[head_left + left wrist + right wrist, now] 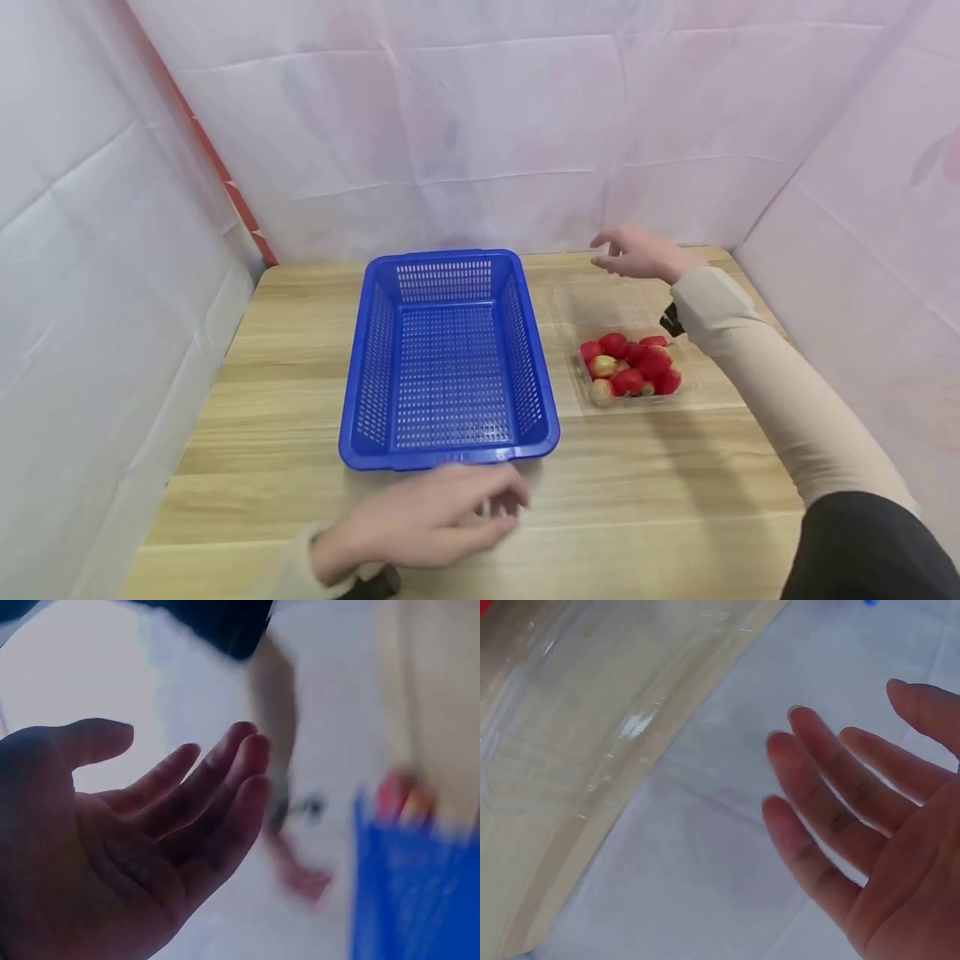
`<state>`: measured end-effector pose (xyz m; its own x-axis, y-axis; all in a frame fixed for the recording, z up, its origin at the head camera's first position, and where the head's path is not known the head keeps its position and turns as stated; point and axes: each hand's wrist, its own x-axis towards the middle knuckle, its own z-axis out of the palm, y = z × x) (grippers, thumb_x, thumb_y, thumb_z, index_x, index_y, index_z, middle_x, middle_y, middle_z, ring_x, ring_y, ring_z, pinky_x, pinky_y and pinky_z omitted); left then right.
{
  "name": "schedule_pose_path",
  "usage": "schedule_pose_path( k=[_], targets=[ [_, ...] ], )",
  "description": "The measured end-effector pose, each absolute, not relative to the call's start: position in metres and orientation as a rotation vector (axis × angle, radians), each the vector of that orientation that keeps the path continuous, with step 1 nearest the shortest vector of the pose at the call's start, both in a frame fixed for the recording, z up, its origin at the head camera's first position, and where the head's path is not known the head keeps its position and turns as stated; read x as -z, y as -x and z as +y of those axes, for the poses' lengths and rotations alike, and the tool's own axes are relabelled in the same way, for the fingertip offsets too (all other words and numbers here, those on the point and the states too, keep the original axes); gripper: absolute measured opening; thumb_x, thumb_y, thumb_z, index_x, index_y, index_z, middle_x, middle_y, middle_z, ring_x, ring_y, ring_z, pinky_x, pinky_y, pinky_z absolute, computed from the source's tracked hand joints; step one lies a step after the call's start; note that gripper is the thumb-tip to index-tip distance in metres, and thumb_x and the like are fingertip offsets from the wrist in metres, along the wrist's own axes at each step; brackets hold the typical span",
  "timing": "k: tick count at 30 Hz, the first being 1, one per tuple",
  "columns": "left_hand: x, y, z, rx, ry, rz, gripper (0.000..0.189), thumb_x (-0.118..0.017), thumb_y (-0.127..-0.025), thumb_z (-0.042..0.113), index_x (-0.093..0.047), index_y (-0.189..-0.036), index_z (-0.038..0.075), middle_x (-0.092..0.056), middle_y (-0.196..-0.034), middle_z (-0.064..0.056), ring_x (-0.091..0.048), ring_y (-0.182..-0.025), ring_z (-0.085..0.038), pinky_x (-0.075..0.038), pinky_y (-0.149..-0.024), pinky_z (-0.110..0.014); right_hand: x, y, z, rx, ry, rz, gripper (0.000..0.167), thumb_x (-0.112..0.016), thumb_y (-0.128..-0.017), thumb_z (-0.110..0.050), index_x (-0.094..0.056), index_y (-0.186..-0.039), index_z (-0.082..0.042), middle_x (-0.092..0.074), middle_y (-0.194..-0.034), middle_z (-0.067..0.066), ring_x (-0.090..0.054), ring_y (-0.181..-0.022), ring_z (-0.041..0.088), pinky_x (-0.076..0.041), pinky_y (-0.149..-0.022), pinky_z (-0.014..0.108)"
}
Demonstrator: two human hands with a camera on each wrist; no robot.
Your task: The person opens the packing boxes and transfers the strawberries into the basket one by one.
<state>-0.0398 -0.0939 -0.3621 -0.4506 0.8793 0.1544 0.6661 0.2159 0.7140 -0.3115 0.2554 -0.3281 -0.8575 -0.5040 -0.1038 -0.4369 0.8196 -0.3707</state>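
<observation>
A blue plastic basket with slotted walls stands in the middle of the wooden table, nothing in it. To its right lies a clear plastic box full of strawberries, mostly red with a few pale ones. Its transparent lid is folded back behind the fruit. My right hand hovers over the lid's far edge, fingers loosely bent, holding nothing. My left hand, blurred, is in front of the basket's near rim. In the left wrist view its palm and relaxed fingers hold nothing.
The wooden table is enclosed by pale floral cloth at the back and on both sides. A red strip runs down the back left corner. Black bands sit on both wrists.
</observation>
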Motion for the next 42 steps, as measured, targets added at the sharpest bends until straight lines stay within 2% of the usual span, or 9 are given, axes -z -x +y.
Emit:
schedule_pose_path(
  k=[5,8,14,17,22,28,35,39,42],
  targets=[
    [0.34,0.053,-0.148,-1.388,-1.393,2.46,0.019,-0.055,-0.099,0.004,-0.058,-0.115,0.013,-0.064,-0.102,0.004,-0.061,-0.092,-0.006,-0.052,-0.08,-0.024,0.327,0.286,0.256,0.465,0.791,2.908,0.033,-0.063,-0.096,-0.017,-0.062,-0.122,0.004,-0.069,-0.083,0.011,-0.065,-0.075,0.026,-0.052,-0.073,0.049],
    [0.334,0.065,-0.173,-1.579,-1.228,2.46,0.023,-0.051,-0.098,-0.005,-0.058,-0.112,0.011,-0.065,-0.097,0.001,-0.063,-0.086,-0.011,-0.053,-0.074,-0.029,0.33,0.271,0.255,0.468,0.794,2.943,0.031,-0.063,-0.096,-0.017,-0.064,-0.12,0.002,-0.069,-0.083,0.011,-0.065,-0.071,0.024,-0.052,-0.07,0.047],
    [0.335,0.093,-0.21,-1.845,-1.056,2.533,0.021,-0.039,-0.1,-0.01,-0.056,-0.112,-0.008,-0.066,-0.093,-0.014,-0.063,-0.08,-0.018,-0.052,-0.07,-0.026,0.336,0.244,0.25,0.437,0.834,2.98,0.029,-0.064,-0.096,-0.019,-0.065,-0.118,-0.001,-0.068,-0.083,0.008,-0.063,-0.067,0.019,-0.052,-0.067,0.044],
    [0.343,0.112,-0.224,-1.643,-1.082,2.952,0.019,-0.044,-0.1,-0.003,-0.057,-0.112,-0.01,-0.065,-0.091,-0.015,-0.06,-0.077,-0.018,-0.048,-0.07,-0.025,0.341,0.235,0.247,0.42,0.866,3.0,0.028,-0.064,-0.096,-0.019,-0.065,-0.118,-0.002,-0.068,-0.083,0.008,-0.063,-0.069,0.019,-0.053,-0.068,0.044],
    [0.369,0.147,-0.241,-0.779,-1.08,3.643,0.029,-0.049,-0.096,0.016,-0.061,-0.107,-0.008,-0.064,-0.086,-0.018,-0.06,-0.075,-0.031,-0.049,-0.064,-0.042,0.359,0.223,0.242,0.417,0.89,3.008,0.026,-0.064,-0.095,-0.017,-0.067,-0.115,-0.001,-0.067,-0.081,0.006,-0.062,-0.066,0.016,-0.053,-0.066,0.041],
    [0.399,0.165,-0.24,-0.392,-0.844,3.539,0.04,-0.048,-0.1,0.026,-0.058,-0.115,-0.011,-0.064,-0.104,-0.026,-0.06,-0.096,-0.043,-0.048,-0.081,-0.054,0.385,0.211,0.245,0.488,0.924,3.042,0.02,-0.069,-0.09,-0.011,-0.07,-0.107,0.0,-0.066,-0.075,0.003,-0.058,-0.06,0.012,-0.051,-0.063,0.037],
    [0.404,0.167,-0.226,-0.254,-0.48,3.248,0.063,-0.03,-0.106,0.044,-0.053,-0.129,-0.009,-0.06,-0.122,-0.027,-0.05,-0.116,-0.045,-0.036,-0.1,-0.058,0.399,0.201,0.251,0.609,0.876,3.013,0.018,-0.067,-0.09,-0.006,-0.069,-0.106,0.003,-0.063,-0.074,0.002,-0.055,-0.06,0.01,-0.049,-0.061,0.035],
    [0.406,0.168,-0.226,-0.227,-0.491,3.219,0.059,-0.029,-0.107,0.039,-0.052,-0.128,-0.011,-0.061,-0.121,-0.028,-0.05,-0.118,-0.046,-0.025,-0.109,-0.057,0.408,0.195,0.251,0.599,0.86,3.035,0.018,-0.069,-0.089,-0.006,-0.069,-0.104,0.003,-0.065,-0.085,0.008,-0.06,-0.071,0.019,-0.052,-0.069,0.042],
    [0.408,0.167,-0.226,-0.242,-0.486,3.209,0.053,-0.031,-0.106,0.034,-0.053,-0.124,-0.01,-0.061,-0.119,-0.027,-0.052,-0.115,-0.045,-0.026,-0.107,-0.058,0.415,0.19,0.251,0.6,0.862,3.038,0.017,-0.072,-0.088,-0.006,-0.07,-0.102,0.003,-0.064,-0.089,0.012,-0.059,-0.074,0.023,-0.052,-0.072,0.045]
  ],
)
